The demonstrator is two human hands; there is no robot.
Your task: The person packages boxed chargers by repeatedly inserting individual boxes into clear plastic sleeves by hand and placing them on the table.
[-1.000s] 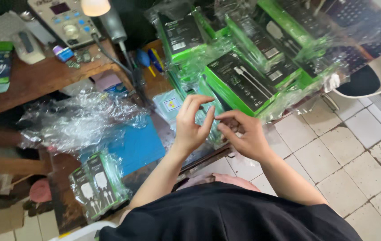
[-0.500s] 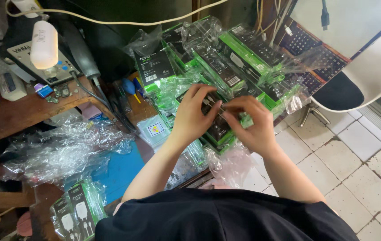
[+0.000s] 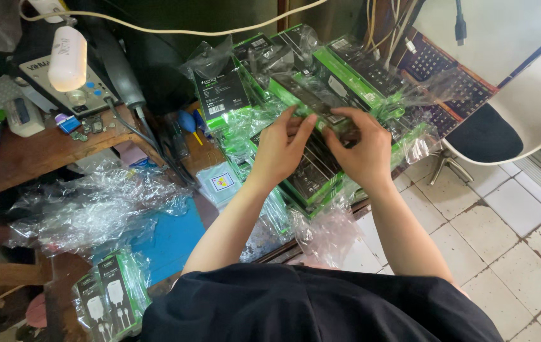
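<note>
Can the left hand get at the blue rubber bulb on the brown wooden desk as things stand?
Probably yes: the blue rubber bulb lies uncovered left of the left hand, with nothing between them, though that hand first must release the green-and-black boxes.

Green-and-black boxes (image 3: 321, 95) in clear wrap are heaped at the bench's far right; two similar packs (image 3: 109, 301) are seen near its front-left corner.

Only one view is given, taken from a camera worn on the head. The scene is looked down on steeply, over the black-shirted chest and along both forearms. The left hand (image 3: 281, 149) and right hand (image 3: 362, 149) are seen near the frame's middle, at arm's length. The worktop (image 3: 36, 155) is framed on the left, the tiled floor (image 3: 517, 240) on the right.
</note>
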